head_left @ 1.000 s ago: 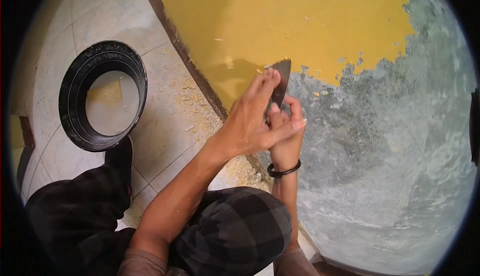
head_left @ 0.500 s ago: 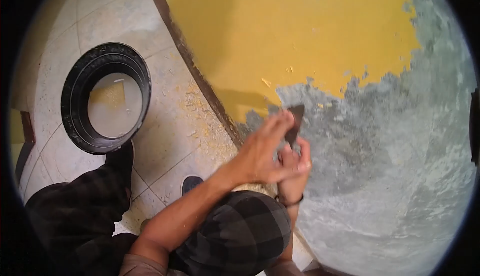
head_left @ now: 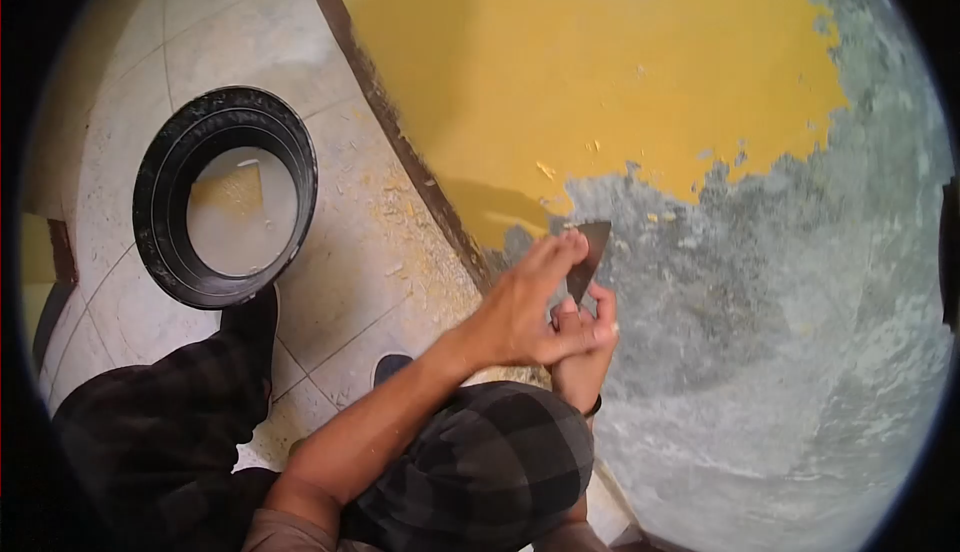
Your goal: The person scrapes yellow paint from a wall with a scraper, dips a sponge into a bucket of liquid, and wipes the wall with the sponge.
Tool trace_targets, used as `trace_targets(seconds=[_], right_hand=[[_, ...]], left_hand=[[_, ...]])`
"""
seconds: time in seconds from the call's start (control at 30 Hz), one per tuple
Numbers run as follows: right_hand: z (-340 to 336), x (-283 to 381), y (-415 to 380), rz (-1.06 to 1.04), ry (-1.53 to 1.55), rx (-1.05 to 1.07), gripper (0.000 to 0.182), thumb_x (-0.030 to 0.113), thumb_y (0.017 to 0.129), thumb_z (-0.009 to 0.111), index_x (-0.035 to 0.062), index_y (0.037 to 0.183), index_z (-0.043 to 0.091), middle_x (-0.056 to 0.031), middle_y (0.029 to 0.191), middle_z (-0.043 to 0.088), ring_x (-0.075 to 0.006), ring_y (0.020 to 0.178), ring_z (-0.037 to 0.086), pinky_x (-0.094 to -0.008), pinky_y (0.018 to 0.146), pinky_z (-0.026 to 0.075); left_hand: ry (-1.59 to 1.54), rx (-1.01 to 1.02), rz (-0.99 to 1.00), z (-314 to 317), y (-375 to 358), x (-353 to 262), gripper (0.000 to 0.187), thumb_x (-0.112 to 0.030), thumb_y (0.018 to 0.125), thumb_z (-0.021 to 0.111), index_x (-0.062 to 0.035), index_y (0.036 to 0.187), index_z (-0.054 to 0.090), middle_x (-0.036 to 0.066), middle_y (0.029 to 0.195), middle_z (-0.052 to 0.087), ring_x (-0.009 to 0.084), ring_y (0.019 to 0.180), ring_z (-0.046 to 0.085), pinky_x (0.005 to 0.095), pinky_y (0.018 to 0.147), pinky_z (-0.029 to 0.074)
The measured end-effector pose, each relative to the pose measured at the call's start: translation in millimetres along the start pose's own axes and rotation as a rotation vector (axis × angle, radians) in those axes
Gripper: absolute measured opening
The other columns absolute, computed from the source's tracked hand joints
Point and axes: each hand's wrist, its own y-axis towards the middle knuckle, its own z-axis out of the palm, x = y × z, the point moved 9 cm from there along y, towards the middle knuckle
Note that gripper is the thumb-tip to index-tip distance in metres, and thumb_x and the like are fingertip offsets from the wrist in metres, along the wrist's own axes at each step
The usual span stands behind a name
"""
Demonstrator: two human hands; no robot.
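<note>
Head cam: scraper (head_left: pixel 592 255) is rn over the grey bare patch (head_left: pixel 720 372), just below the ragged edge of the yellow paint (head_left: pixel 600 72). 1 s ago the blade was up at that edge, tip over yellow, so it's come down the wall. Vs 0.5 s ago, basically same spot. R hand (head_left: pixel 582 362) has its grip closed on the scraper's lower end, handle mostly hidden. L hand (head_left: pixel 515 312) has fingertips on the blade; can't tell if it's gripping or just pressing. Bucket (head_left: pixel 160 222) w/ cloudy liquid sits a bit further R in view, prob just cam shift. Flakes (head_left: pixel 420 227) litter the floor (head_left: pixel 220 42).
</note>
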Motion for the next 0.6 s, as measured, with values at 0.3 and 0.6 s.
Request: trace_targets(seconds=[0.3, 0.6], right_hand=[[-7, -5, -4, 0.007, 0.114, -0.094, 0.02, 0.006, 0.091, 0.055, -0.0003, 0.109, 0.049, 0.0019, 0.066, 0.049, -0.0049, 0.06, 0.042, -0.0235, 0.052, 0.035], [-10, -2, -6, 0.033, 0.11, -0.068, 0.024, 0.009, 0.093, 0.056, 0.0008, 0.114, 0.048, 0.0005, 0.075, 0.054, -0.0047, 0.064, 0.045, -0.0222, 0.053, 0.038]], left_hand=[[-0.037, 0.013, 0.027, 1, 4, 7, 0.082, -0.041, 0.076, 0.072, 0.0099, 0.131, 0.039, 0.028, 0.123, 0.048, 0.0417, 0.115, 0.049, 0.0414, 0.099, 0.039], [-0.064, -0.004, 0.0, 6, 0, 10, 0.082, -0.041, 0.073, 0.074, 0.0116, 0.128, 0.042, 0.031, 0.126, 0.045, 0.0435, 0.122, 0.045, 0.0428, 0.102, 0.036]])
